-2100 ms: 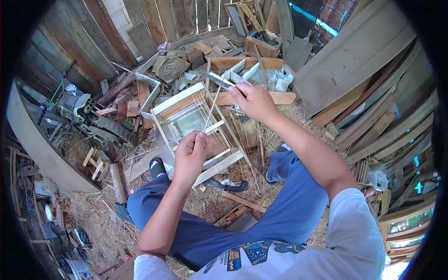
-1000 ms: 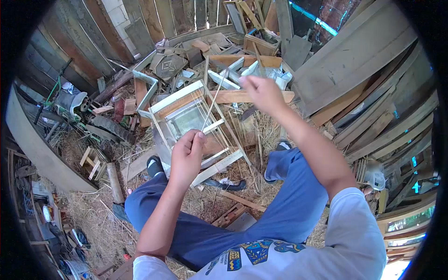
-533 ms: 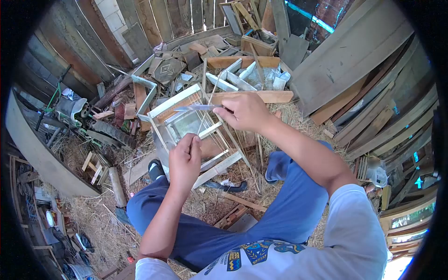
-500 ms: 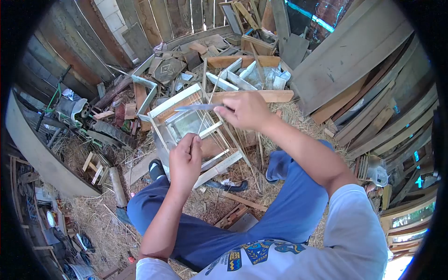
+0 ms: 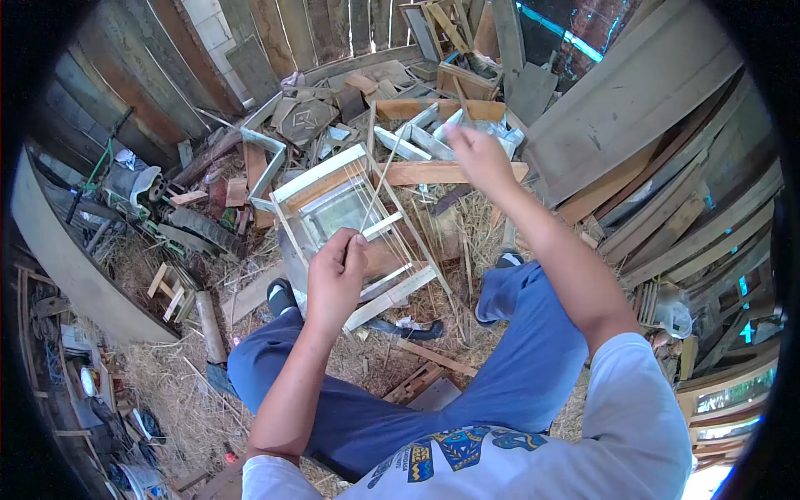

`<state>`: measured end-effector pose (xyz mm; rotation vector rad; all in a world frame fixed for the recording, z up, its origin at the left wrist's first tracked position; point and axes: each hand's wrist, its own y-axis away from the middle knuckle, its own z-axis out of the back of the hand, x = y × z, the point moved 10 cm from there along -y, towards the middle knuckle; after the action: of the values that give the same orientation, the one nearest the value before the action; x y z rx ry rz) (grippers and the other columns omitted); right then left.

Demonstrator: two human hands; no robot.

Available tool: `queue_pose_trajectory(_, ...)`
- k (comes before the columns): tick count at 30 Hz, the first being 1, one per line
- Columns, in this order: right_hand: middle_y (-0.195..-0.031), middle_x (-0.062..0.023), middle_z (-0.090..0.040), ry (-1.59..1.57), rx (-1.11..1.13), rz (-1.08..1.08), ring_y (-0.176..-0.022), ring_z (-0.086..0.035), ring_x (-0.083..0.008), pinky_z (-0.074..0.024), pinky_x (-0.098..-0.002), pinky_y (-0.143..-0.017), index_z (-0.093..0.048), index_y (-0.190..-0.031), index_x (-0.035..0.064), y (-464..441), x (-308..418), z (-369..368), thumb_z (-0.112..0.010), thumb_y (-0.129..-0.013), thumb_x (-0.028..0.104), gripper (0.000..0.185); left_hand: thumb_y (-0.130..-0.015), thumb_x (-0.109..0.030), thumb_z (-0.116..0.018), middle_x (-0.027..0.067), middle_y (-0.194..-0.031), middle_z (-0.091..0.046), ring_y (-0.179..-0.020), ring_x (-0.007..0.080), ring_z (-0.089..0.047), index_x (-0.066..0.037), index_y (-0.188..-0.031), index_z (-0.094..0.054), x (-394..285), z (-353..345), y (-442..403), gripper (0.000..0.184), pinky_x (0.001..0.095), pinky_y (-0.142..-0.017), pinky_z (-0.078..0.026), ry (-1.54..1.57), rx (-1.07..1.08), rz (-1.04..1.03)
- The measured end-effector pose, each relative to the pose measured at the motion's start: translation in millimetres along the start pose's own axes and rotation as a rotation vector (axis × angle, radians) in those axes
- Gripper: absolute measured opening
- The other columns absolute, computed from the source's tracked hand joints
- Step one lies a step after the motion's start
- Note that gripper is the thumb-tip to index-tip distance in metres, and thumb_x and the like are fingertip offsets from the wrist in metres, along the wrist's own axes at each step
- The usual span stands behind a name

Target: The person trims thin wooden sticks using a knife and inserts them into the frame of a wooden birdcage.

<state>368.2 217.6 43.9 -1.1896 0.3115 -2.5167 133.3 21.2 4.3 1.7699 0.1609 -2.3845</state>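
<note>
My left hand (image 5: 336,271) is closed in a pinch on a thin wooden stick (image 5: 384,179), which slants up and away from the fingers. Above and to the right, my right hand (image 5: 483,160) is closed in a fist on a knife, whose blade is hardly visible now through blur and angle. Beneath both hands stands a small wooden frame (image 5: 320,173) with pale rails, thin strips along its length and a glassy pane inside. The far part of the stick passes over this frame.
Straw and scrap wood cover the ground. Behind the frame is a wooden box (image 5: 442,172) holding white-painted pieces. A wide board (image 5: 617,108) leans at the right, a curved panel (image 5: 75,258) stands at the left, and a machine with a tyre (image 5: 200,237) sits near it.
My right hand has swung up, away and to the right, off the stick. The knife blade, plain before across the stick, is now barely seen. My left hand has hardly moved.
</note>
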Motion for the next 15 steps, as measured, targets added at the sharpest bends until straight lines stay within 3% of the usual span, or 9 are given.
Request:
queue_pose_trajectory(2,-0.068,-0.0177,-0.067,0.122,0.07,0.089,-0.064,-0.066,-0.0396,-0.0495,-0.0498,-0.059,-0.074,-0.085,0.0077,14.0,32.1,-7.4,-0.058,-0.102,0.048,0.047,-0.111,-0.021,-0.054,-0.0044,-0.074,-0.048,-0.07,0.005,-0.044,-0.001,-0.095,-0.061,1.6,-5.0,-3.7,0.027,0.0246,-0.063,-0.037,0.036,0.017,-0.008)
queue_pose_trajectory(7,-0.063,-0.0161,-0.065,0.172,0.106,0.168,-0.06,-0.065,-0.0399,-0.0504,-0.0505,-0.055,-0.07,-0.076,0.0089,24.5,45.0,-29.8,-0.059,-0.101,0.05,0.049,-0.111,-0.02,-0.054,-0.0047,-0.074,-0.048,-0.07,0.004,-0.043,-0.002,-0.095,-0.06,-6.3,-7.2,-1.7,0.025,0.0236,-0.062,-0.036,0.059,-0.01,-0.041)
queue_pose_trajectory(9,-0.062,-0.0148,-0.065,0.229,0.124,0.322,-0.059,-0.066,-0.0386,-0.0505,-0.0495,-0.054,-0.068,-0.074,0.0092,37.0,64.9,-37.4,-0.061,-0.1,0.05,0.049,-0.111,-0.02,-0.054,-0.0047,-0.074,-0.048,-0.07,0.004,-0.044,-0.002,-0.095,-0.06,-3.8,-6.3,-1.3,0.025,0.0236,-0.062,-0.036,0.067,-0.008,-0.018)
queue_pose_trajectory(10,-0.061,-0.014,-0.064,0.142,0.075,0.516,-0.058,-0.066,-0.0378,-0.0507,-0.0495,-0.053,-0.067,-0.073,0.0103,49.0,88.0,-36.4,-0.064,-0.098,0.05,0.047,-0.11,-0.019,-0.055,-0.0048,-0.074,-0.048,-0.07,0.0039,-0.044,-0.002,-0.095,-0.06,-2.1,-5.8,-1.9,0.024,0.0235,-0.062,-0.036,0.073,-0.005,0.004)
queue_pose_trajectory(13,-0.062,-0.0136,-0.064,0.248,0.2,0.499,-0.057,-0.065,-0.0375,-0.0504,-0.0489,-0.053,-0.067,-0.073,0.0113,64.0,92.7,-51.1,-0.065,-0.097,0.048,0.044,-0.11,-0.018,-0.055,-0.0047,-0.074,-0.048,-0.069,0.0038,-0.044,-0.002,-0.095,-0.06,-5.1,-2.3,1.0,0.023,0.024,-0.061,-0.036,0.076,-0.032,0.013)
queue_pose_trajectory(15,-0.061,-0.0135,-0.064,0.201,0.158,0.5,-0.057,-0.066,-0.0372,-0.0505,-0.0487,-0.052,-0.067,-0.072,0.0119,51.8,83.3,-52.3,-0.064,-0.098,0.048,0.044,-0.11,-0.018,-0.056,-0.0046,-0.074,-0.049,-0.069,0.0038,-0.044,-0.002,-0.094,-0.061,1.5,-1.2,0.0,0.023,0.0241,-0.061,-0.036,0.098,-0.016,0.028)
